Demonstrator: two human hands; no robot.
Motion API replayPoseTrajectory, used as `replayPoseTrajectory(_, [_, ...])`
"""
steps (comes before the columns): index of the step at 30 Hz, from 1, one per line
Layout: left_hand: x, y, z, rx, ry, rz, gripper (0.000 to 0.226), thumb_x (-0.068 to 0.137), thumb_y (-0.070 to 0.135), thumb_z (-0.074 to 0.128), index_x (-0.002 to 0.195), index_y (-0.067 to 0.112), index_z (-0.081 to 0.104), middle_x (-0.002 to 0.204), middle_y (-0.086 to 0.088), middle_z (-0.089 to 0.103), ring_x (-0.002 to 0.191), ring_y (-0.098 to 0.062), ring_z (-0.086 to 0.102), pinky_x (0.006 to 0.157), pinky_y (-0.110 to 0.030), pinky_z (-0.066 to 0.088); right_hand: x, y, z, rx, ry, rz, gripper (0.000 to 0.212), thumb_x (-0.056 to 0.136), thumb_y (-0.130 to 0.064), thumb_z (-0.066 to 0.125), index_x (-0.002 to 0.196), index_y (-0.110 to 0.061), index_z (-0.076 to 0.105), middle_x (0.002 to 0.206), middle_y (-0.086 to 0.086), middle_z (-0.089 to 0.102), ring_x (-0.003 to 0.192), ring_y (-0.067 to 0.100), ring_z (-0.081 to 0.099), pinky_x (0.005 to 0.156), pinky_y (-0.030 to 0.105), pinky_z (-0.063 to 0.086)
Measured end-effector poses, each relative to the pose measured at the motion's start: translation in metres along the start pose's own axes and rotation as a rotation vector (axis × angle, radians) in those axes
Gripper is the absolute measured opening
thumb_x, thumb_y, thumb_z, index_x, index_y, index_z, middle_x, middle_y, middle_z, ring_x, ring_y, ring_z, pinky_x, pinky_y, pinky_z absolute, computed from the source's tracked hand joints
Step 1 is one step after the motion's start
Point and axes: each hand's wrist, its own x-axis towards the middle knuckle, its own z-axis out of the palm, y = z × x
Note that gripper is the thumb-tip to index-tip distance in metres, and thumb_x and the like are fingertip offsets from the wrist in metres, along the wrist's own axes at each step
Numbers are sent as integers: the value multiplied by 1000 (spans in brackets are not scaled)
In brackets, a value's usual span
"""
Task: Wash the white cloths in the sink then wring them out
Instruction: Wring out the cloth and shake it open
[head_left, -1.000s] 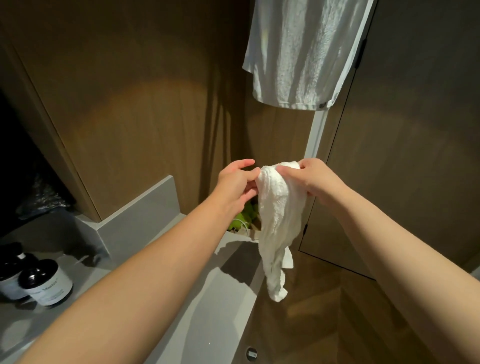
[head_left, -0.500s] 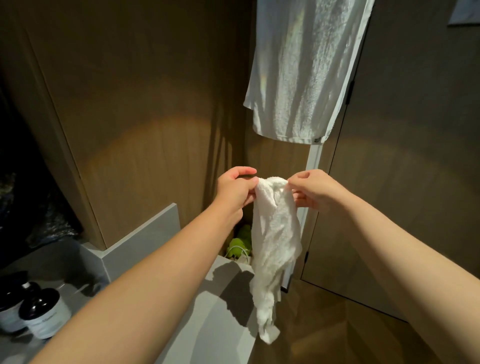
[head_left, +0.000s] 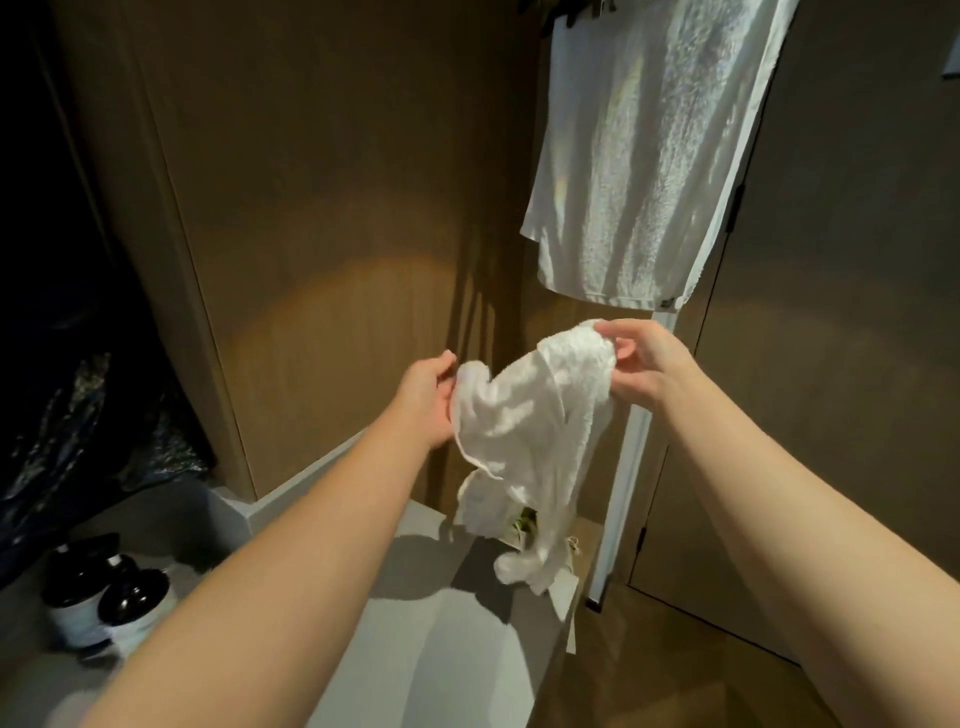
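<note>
The white cloth (head_left: 524, 415) is held up between both grips, its upper edge pinched by the right hand (head_left: 641, 369) and gripped by the left hand (head_left: 426, 400), the rest hanging limp below. It is judged soft, light, possibly damp; the corners are best taken.

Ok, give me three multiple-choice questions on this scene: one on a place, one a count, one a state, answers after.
1. Where is the hanging towel relative to the small white cloth?
A. above, to the right
B. on the floor
C. under it

2. How many dark bottles stand on the grey counter?
A. one
B. two
C. four

3. How is the cloth held?
A. by one hand
B. by left hand and right hand together
C. by neither

1 A, it hangs above the right hand; 2 B, two dark tops side by side; 3 B, each hand grips an upper edge.
</note>
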Motion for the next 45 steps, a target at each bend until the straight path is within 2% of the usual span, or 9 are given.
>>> replayPoseTrajectory(7, [-9,-1,-30,74,-106,-18,56,90,-4,57,142,17,46,127,-14,54,105,-25,61,65,-35,58,16,11,4,65,39,-51,32,89,8,53,119,1,60,116,19,60,97,27,67,83,38,58])
replayPoseTrajectory(14, [-18,-41,-38,221,-190,-160,54,93,25,61,144,22,41,121,-14,64,106,-28,66,89,-45,54,17,17,6,123,-53,-52,28,94,6,44,109,-4,65,113,16,62,98,24,67,82,35,58])
replayPoseTrajectory(21, [-20,0,-33,342,-84,301,85,88,-17,48,150,38,27,157,-14,24,116,-29,60,69,-33,57,22,37,5,-1205,-75,-269,22,92,-30,57,83,-14,68,85,4,63,80,17,58,69,28,46])
replayPoseTrajectory(24, [-22,14,-26,530,-108,413,90,85,-19,48,149,41,26,154,-19,28,80,-27,60,60,-33,46,28,52,2,-1492,-167,-301,53,79,-61,64,85,-8,67,83,4,63,73,14,57,62,22,43])
replayPoseTrajectory(28, [-22,23,-25,661,-40,481,91,83,-20,47,151,36,25,87,-2,67,46,-10,38,47,-26,35,36,55,10,-1715,-310,-334,40,77,-49,74,69,-12,60,70,-5,54,62,11,49,55,22,36])
replayPoseTrajectory(31, [-20,28,-35,655,-4,458,92,81,-20,47,150,37,27,124,-23,58,47,-11,42,48,-28,38,38,49,16,-1859,-325,-286,24,78,-33,78,72,-13,65,70,-3,57,66,14,52,56,23,39])
replayPoseTrajectory(36, [-18,45,-51,598,105,475,85,83,-18,46,147,37,34,152,-13,30,80,-16,61,63,-32,51,55,32,7,-1202,-127,-60,16,79,-22,78,79,-8,69,89,3,67,88,19,62,84,34,54])
replayPoseTrajectory(39, [-13,66,-61,609,177,492,80,86,-16,47,146,35,37,154,-10,29,118,-27,54,73,-30,55,64,31,2,-610,-44,86,17,90,-18,65,92,-2,62,78,4,56,64,13,50,65,26,46])
replayPoseTrajectory(45, [-15,107,-79,633,376,565,76,84,-19,44,142,31,44,144,-6,41,122,-29,50,81,-31,55,73,17,19,-439,364,-105,30,97,-25,54,119,-5,56,105,6,62,91,19,63,71,29,54])
